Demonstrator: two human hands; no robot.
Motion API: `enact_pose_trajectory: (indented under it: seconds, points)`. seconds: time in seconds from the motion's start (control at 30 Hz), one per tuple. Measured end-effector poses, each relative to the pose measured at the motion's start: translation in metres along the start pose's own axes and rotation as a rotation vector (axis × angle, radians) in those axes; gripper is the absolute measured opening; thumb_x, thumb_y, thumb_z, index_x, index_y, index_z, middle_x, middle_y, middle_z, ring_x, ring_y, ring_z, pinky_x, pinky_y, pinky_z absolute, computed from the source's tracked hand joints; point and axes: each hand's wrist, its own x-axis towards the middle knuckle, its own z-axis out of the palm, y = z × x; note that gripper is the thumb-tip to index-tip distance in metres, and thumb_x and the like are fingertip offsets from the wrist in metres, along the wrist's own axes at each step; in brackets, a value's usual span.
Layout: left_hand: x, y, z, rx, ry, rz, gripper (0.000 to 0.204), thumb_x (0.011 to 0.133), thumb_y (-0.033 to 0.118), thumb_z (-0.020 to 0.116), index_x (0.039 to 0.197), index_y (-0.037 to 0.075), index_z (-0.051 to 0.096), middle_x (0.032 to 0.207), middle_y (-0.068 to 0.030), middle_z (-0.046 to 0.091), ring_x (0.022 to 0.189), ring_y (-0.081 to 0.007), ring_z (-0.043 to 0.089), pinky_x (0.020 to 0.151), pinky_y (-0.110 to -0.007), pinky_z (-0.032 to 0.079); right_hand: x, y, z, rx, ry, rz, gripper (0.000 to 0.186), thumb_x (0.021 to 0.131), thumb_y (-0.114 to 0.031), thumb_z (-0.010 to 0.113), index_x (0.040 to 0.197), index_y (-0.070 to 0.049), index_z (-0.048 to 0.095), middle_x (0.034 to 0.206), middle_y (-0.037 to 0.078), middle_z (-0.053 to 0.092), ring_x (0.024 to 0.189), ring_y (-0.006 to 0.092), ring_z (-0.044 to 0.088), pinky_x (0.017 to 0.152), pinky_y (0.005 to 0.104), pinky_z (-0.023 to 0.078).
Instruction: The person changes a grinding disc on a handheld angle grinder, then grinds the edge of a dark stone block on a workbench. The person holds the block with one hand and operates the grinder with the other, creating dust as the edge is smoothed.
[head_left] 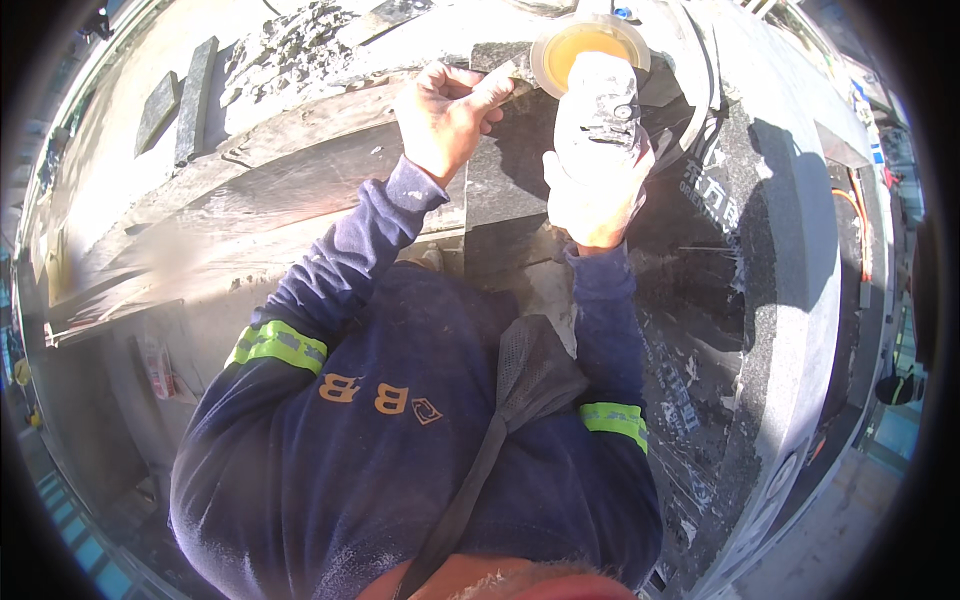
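My right hand (597, 200) is wrapped round the dusty body of a power tool that looks like an angle grinder (603, 90). At its far end sits a round, amber-coloured disc or guard (575, 45) with a pale rim. Just left of it, my left hand (443, 118) is closed, thumb and fingers pinching a small greyish piece (514, 76) that looks like stone. That piece is close to the disc's left rim; whether they touch I cannot tell. Beneath both hands lies a dark stone slab (500, 188).
Grey rubble (290, 52) is heaped at the far left, beside two dark stone strips (196, 100). A long weathered plank (300, 125) runs leftward. A pale hose or cable (712, 70) curves right of the tool. Dark printed boarding (700, 250) and a pale ledge (800, 250) lie at the right.
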Motion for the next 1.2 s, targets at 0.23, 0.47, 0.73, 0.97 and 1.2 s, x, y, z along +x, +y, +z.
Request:
enact_pose_trajectory:
  seconds: [0.23,0.47,0.73,0.97,1.2]
  points:
    - [0.001,-0.001,-0.002,-0.039,-0.03,0.031,0.023,0.079,0.013,0.081,0.08,-0.001,0.063,0.067,-0.0123,0.068,0.056,-0.0138,0.067,0.048,-0.023,0.052,0.007,-0.006,-0.007,-0.095,0.09,0.1,0.09,0.064,-0.021,0.086,0.134,0.002,0.034,0.118,0.017,0.057,0.107,0.0285,0.059,0.094,0.0413,0.047]
    - [0.0,0.0,0.0,-0.009,-0.012,0.009,0.023,0.079,0.012,0.081,0.08,-0.001,0.062,0.068,-0.0123,0.068,0.056,-0.014,0.067,0.049,-0.023,0.052,0.002,0.011,-0.004,-0.365,0.009,-0.238,0.092,0.063,-0.02,0.086,0.135,0.0,0.032,0.118,0.015,0.058,0.104,0.0276,0.06,0.092,0.0413,0.048]
    - [-0.002,-0.008,0.0,-0.12,-0.013,0.027,0.019,0.082,0.009,0.078,0.085,-0.004,0.066,0.072,-0.0142,0.07,0.059,-0.0166,0.068,0.052,-0.026,0.055,-0.002,0.006,-0.005,0.078,0.094,0.193,0.093,0.063,-0.018,0.086,0.136,0.001,0.031,0.119,0.015,0.057,0.103,0.0263,0.06,0.093,0.0396,0.048]
    - [-0.017,-0.029,0.019,-0.396,-0.012,0.009,0.013,0.087,0.005,0.072,0.091,-0.006,0.067,0.084,-0.0186,0.071,0.073,-0.0253,0.072,0.064,-0.035,0.061,-0.008,0.009,-0.013,-0.225,0.132,-0.085,0.09,0.066,-0.017,0.084,0.136,-0.001,0.031,0.118,0.016,0.059,0.11,0.0247,0.057,0.096,0.0396,0.046]
    - [-0.016,-0.032,0.02,-0.231,0.037,-0.083,0.016,0.085,0.009,0.075,0.089,-0.004,0.066,0.082,-0.0165,0.071,0.068,-0.0234,0.071,0.058,-0.032,0.059,-0.004,-0.003,0.003,0.488,-0.018,0.189,0.089,0.069,-0.003,0.079,0.139,-0.007,0.025,0.126,0.013,0.05,0.113,0.0218,0.054,0.093,0.0421,0.049]
